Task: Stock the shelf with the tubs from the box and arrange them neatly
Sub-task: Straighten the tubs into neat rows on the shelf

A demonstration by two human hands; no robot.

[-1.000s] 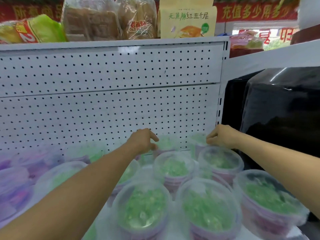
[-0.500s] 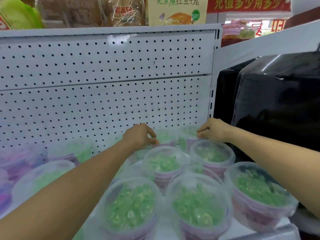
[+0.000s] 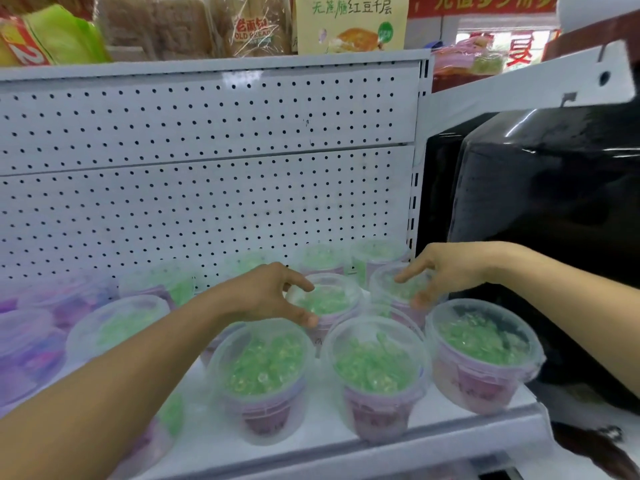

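Note:
Several clear tubs of green beads with pink labels stand in rows on the white shelf [image 3: 322, 441]. My left hand [image 3: 268, 296] reaches over the left rim of a middle-row tub [image 3: 329, 301], fingers spread and loosely curved, thumb touching its near edge. Above the neighbouring middle-row tub [image 3: 398, 292], my right hand [image 3: 450, 271] hovers with its fingers stretched out and the thumb at the near rim. Three front tubs [image 3: 266, 368] [image 3: 375, 367] [image 3: 483, 344] stand nearer me. The box is not in view.
Tubs of purple beads [image 3: 38, 341] fill the shelf's left end. A white pegboard back panel [image 3: 207, 202] rises behind the rows. A black glossy object [image 3: 554, 202] stands to the right of the shelf. Bagged bread [image 3: 249, 26] sits on the shelf above.
Both hands have drawn back from the rear-row tubs to the middle row, and their fingers have spread apart. The camera has tilted slightly downward.

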